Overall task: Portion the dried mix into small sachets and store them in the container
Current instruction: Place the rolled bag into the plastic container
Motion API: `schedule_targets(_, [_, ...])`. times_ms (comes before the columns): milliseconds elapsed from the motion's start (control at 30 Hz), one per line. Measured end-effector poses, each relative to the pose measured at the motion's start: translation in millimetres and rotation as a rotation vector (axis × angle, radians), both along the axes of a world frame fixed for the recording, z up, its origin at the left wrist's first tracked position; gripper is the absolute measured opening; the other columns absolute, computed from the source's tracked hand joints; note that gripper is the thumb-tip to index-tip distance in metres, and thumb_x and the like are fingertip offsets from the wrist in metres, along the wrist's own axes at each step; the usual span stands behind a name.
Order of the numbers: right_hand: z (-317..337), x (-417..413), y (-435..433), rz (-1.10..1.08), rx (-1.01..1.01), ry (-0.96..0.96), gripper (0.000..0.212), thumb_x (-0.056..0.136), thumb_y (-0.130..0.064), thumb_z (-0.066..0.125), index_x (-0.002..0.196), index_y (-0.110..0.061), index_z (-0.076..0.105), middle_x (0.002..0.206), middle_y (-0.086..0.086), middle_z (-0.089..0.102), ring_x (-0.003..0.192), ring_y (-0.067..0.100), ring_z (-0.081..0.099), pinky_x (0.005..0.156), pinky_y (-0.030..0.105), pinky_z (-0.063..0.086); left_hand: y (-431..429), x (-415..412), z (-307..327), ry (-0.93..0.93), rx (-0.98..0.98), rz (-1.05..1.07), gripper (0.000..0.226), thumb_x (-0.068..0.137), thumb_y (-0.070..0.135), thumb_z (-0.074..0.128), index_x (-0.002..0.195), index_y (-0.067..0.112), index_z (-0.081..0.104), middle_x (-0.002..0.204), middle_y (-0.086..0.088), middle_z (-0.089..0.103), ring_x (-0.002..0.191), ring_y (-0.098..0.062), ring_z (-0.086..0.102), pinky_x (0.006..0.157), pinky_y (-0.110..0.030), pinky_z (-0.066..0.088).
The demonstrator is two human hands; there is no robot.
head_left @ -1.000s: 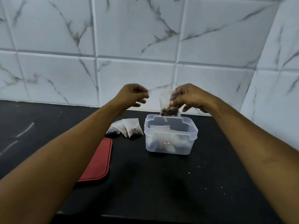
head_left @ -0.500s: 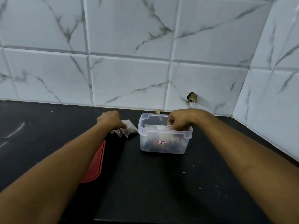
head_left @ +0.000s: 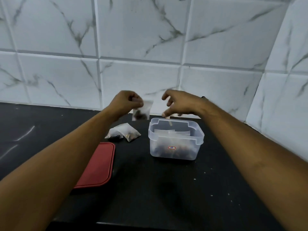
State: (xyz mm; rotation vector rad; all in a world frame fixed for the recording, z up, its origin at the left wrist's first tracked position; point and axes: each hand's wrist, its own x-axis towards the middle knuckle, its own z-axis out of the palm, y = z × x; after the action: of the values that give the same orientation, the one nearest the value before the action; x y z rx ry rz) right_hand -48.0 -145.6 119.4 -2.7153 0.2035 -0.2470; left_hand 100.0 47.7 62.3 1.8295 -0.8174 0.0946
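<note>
My left hand (head_left: 129, 101) pinches the top of a small clear sachet (head_left: 142, 111) with dark dried mix in its bottom, held in the air left of the container. My right hand (head_left: 179, 104) hovers above the back rim of the clear plastic container (head_left: 175, 152), fingers spread and loosely bent, holding nothing. Inside the container stand several filled sachets (head_left: 171, 133). Two more sachets (head_left: 124, 133) lie on the black counter to the container's left.
A red lid (head_left: 98, 165) lies flat on the black counter (head_left: 150, 189), left of the container. White marble-patterned wall tiles (head_left: 141, 47) rise behind, and the wall turns a corner at the right. Small crumbs dot the counter at the right.
My left hand has lifted a sachet from the pile on the counter. My right hand has come up out of the container, leaving its sachet inside.
</note>
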Motion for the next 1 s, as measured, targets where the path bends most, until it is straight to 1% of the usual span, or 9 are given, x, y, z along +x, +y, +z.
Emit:
schedule_targets(67, [3.0,3.0,10.9,0.064,0.109,-0.103,0.066,0.081,-0.029,0.088,0.136,-0.024,0.053,0.122,0.001,0.062,0.090,0.019,0.067,0.072,0.035,0.057,-4.5,-16.2,21.5,-0.014,-0.021,-0.089,0.013,0.086,0.003,0.079,0.097,0.002,0.073,0.081,-0.002,0.072,0.067,0.000,0.062,0.067,-0.016,0.048])
schedule_targets(133, [4.6,6.0,17.8,0.087,0.176,-0.169,0.051,0.080,-0.025,0.088,0.123,-0.022,0.062,0.113,0.006,0.067,0.098,0.030,0.070,0.082,0.047,0.062,-9.2,-29.1,36.6,0.003,-0.035,-0.171,0.015,0.087,0.008,0.080,0.100,0.004,0.073,0.087,-0.005,0.073,0.078,-0.009,0.064,0.072,-0.023,0.047])
schedule_targets(233, [5.5,6.2,16.9,0.078,0.247,-0.202,0.019,0.085,-0.008,0.080,0.096,-0.017,0.068,0.090,0.008,0.072,0.092,0.031,0.075,0.077,0.045,0.065,-11.5,-32.9,41.8,0.075,-0.094,-0.238,0.015,0.089,0.015,0.080,0.102,0.014,0.073,0.095,-0.006,0.075,0.088,-0.015,0.067,0.080,-0.030,0.050])
schedule_targets(367, [1.7,-2.2,-4.2,0.008,0.264,-0.145,0.012,0.089,0.003,0.072,0.099,-0.005,0.071,0.090,0.014,0.076,0.080,0.025,0.074,0.064,0.036,0.062,-3.6,-15.4,15.4,0.157,-0.070,-0.111,0.011,0.091,0.016,0.078,0.100,0.019,0.072,0.095,-0.003,0.076,0.082,-0.012,0.071,0.077,-0.029,0.052])
schedule_targets(533, [-18.5,-7.7,-30.0,-0.063,0.325,0.078,0.017,0.090,0.006,0.072,0.106,0.000,0.072,0.078,0.009,0.075,0.060,0.017,0.068,0.054,0.029,0.060,15.9,28.2,-46.9,0.096,0.271,0.247,0.009,0.088,0.025,0.080,0.087,0.018,0.074,0.092,-0.004,0.075,0.081,-0.017,0.067,0.066,-0.027,0.047])
schedule_targets(733, [-57.6,3.3,-24.9,-0.003,0.405,0.298,0.012,0.089,-0.001,0.077,0.095,-0.010,0.074,0.079,0.008,0.072,0.069,0.021,0.067,0.062,0.030,0.055,24.8,45.6,-83.0,0.067,0.732,0.407,0.042,0.083,0.056,0.074,0.075,0.017,0.060,0.079,-0.003,0.065,0.084,-0.025,0.065,0.066,-0.034,0.044])
schedule_targets(833, [-69.6,11.9,-16.3,-0.027,0.276,0.295,0.007,0.087,-0.006,0.077,0.092,-0.011,0.075,0.089,0.017,0.072,0.078,0.028,0.068,0.063,0.031,0.053,24.6,46.6,-83.1,0.073,0.701,0.438,0.033,0.076,0.050,0.080,0.079,0.020,0.066,0.087,-0.004,0.070,0.090,-0.026,0.068,0.073,-0.038,0.053])
schedule_targets(933, [-72.1,14.8,-10.4,-0.047,-0.106,0.217,0.005,0.089,-0.020,0.071,0.092,-0.017,0.072,0.108,0.005,0.072,0.090,0.025,0.071,0.065,0.030,0.052,27.0,40.6,-77.2,0.068,0.544,0.460,0.018,0.081,0.032,0.083,0.079,0.031,0.066,0.095,0.002,0.070,0.096,-0.022,0.067,0.082,-0.039,0.055])
schedule_targets(1000, [-68.5,13.1,-9.1,-0.081,-0.182,0.193,0.013,0.088,-0.025,0.073,0.099,-0.020,0.067,0.108,0.002,0.069,0.086,0.019,0.068,0.064,0.029,0.053,27.8,41.6,-74.4,0.096,0.422,0.424,0.016,0.083,0.024,0.082,0.077,0.028,0.068,0.091,0.002,0.071,0.093,-0.020,0.068,0.077,-0.036,0.052])
